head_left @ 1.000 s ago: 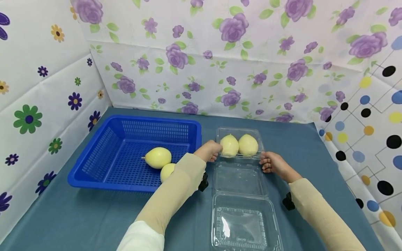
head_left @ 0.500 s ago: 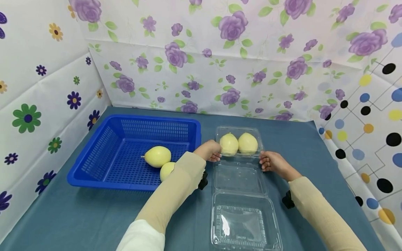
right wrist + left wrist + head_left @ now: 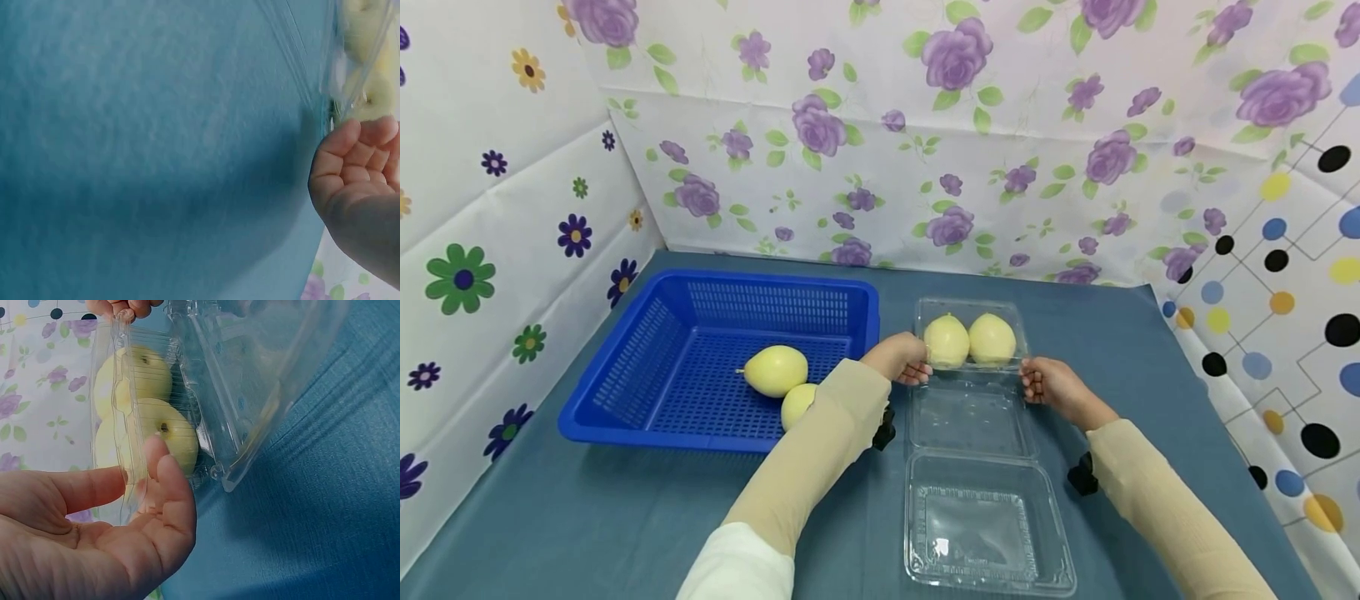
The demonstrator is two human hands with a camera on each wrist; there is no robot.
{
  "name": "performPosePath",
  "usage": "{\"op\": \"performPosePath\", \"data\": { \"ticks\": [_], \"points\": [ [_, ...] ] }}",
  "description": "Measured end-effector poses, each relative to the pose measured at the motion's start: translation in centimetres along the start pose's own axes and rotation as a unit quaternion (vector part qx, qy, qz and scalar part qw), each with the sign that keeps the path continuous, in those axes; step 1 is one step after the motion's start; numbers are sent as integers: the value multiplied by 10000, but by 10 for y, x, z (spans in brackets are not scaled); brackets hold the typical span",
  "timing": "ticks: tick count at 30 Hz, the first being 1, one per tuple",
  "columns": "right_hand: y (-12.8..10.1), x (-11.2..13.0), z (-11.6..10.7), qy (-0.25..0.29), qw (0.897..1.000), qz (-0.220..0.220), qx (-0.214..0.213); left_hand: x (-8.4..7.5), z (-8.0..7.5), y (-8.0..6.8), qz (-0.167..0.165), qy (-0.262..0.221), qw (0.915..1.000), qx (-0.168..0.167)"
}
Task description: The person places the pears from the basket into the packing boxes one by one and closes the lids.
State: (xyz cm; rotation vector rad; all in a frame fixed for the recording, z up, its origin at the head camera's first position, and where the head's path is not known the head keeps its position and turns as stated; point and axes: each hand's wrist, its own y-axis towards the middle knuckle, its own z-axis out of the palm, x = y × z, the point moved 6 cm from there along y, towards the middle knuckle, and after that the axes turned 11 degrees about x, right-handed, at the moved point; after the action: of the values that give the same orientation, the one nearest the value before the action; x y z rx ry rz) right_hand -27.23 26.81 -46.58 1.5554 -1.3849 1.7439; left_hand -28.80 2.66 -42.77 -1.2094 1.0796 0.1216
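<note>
Two pale yellow pears [image 3: 992, 340] sit side by side in a clear plastic box [image 3: 972, 307] toward the back of the table. My left hand [image 3: 901, 358] holds the rim at the box's front left corner, its thumb on one side of the edge and fingers on the other in the left wrist view. At the front right corner, my right hand [image 3: 1058, 390] pinches the rim with curled fingers. Right in front of it lies another clear plastic box [image 3: 988, 533], spread open, its panel [image 3: 973, 421] reaching up to the first box.
To the left stands a blue plastic basket [image 3: 722, 443] with two more pears [image 3: 777, 372], the nearer one partly behind my left sleeve. Blue-green cloth [image 3: 647, 517] covers the table. Flower-printed sheets [image 3: 820, 200] rise behind and at the left, a dotted sheet [image 3: 1262, 333] at the right.
Both hands stay at the box's front corners throughout, and the pears keep their places. Only the head view shifts slightly.
</note>
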Motion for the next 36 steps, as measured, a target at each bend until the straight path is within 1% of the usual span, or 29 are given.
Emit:
{"op": "performPosePath", "data": {
  "ticks": [3, 7, 9, 10, 12, 13, 14, 18, 19, 20, 21, 22, 23, 24, 25, 26, 27, 29, 31, 33, 35, 36],
  "points": [
    [1, -2, 0, 44, 9999, -70, -117, 0, 0, 1, -14, -16, 10000, 46],
    [3, -3, 1, 98, 9997, -80, -229, -2, 0, 2, -82, 114, 9997, -176],
    [3, -4, 1, 152, 9995, -53, -283, -5, 2, -6, -128, 162, 9995, -234],
    [3, -4, 1, 167, 9994, -46, -302, -5, 2, -5, -139, 187, 9994, -275],
    [2, -3, 1, 190, 9993, -43, -328, -5, 1, -3, -138, 178, 9995, -222],
    [2, -3, 1, 199, 9992, -41, -344, -4, 1, 3, -145, 171, 9996, -189],
    [2, -3, 1, 209, 9991, -37, -366, -2, -1, 4, -156, 193, 9995, -211],
    [0, -2, 3, 149, 9992, -64, -361, 20, -18, 80, -217, 166, 9993, -267],
    [0, -2, 3, 123, 9993, -78, -346, 26, -23, 98, -190, 114, 9995, -241],
    [0, -2, 3, 99, 9993, -85, -342, 32, -27, 116, -209, 126, 9992, -330],
    [0, -2, 3, 77, 9994, -97, -331, 38, -31, 137, -219, 71, 9993, -295],
    [0, -1, 3, 70, 9993, -100, -345, 40, -33, 143, -231, 85, 9993, -294],
    [0, -1, 2, 46, 9993, -103, -343, 40, -33, 143, -224, 82, 9993, -273],
    [0, -1, 2, 35, 9993, -99, -346, 38, -32, 137, -220, 76, 9995, -234],
    [-1, -1, 2, 31, 9994, -95, -345, 34, -29, 125, -224, 63, 9995, -229],
    [-1, -1, 2, 34, 9994, -86, -348, 29, -26, 110, -252, 94, 9993, -249],
    [-1, -1, 2, 44, 9994, -82, -333, 23, -21, 91, -219, 84, 9996, -151],
    [-2, 0, 2, 47, 9995, -76, -295, 11, -13, 53, -148, 98, 9997, -150],
    [-3, 0, 2, 127, 9995, -49, -293, 4, -6, 26, -37, 124, 9995, -276],
    [-4, -1, 3, 215, 9994, -20, -287, -1, -4, 12, 91, 291, 9984, -484],
    [-4, -2, 2, 271, 9990, 20, -341, -2, -3, 7, 192, 502, 9955, -780],
    [-5, -4, 2, 298, 9988, 35, -390, -3, -4, 5, 236, 687, 9929, -938]
  ]
}}
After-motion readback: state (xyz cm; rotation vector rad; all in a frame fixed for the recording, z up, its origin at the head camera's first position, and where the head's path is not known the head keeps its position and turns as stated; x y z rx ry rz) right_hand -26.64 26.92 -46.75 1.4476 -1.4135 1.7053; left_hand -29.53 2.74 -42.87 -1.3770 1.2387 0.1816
